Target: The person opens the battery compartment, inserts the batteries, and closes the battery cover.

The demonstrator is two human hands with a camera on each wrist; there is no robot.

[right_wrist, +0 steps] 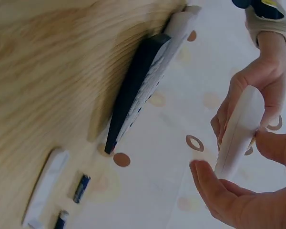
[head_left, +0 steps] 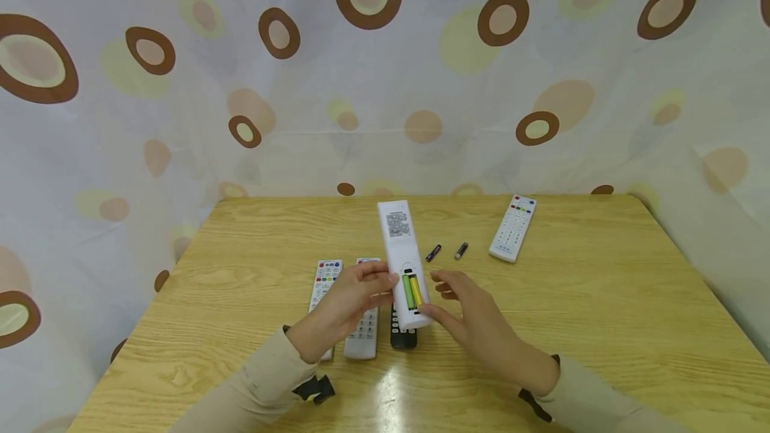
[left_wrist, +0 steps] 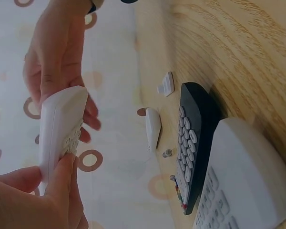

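A white remote control is raised off the table, its back towards me and its battery compartment uncovered. Inside lie a green battery and a yellow battery, side by side. My left hand grips the remote by its left edge, thumb on the back and fingers on the button side. At the lower right, my right hand rests its thumb by the lower end of the yellow battery, with the other fingers loosely bent beside the remote's edge. A small white tabbed piece lies on the table.
Beneath the hands lie a black remote and two white remotes, one at the left and one in the middle. Two dark batteries, one left and one right, lie behind. Another white remote is at back right.
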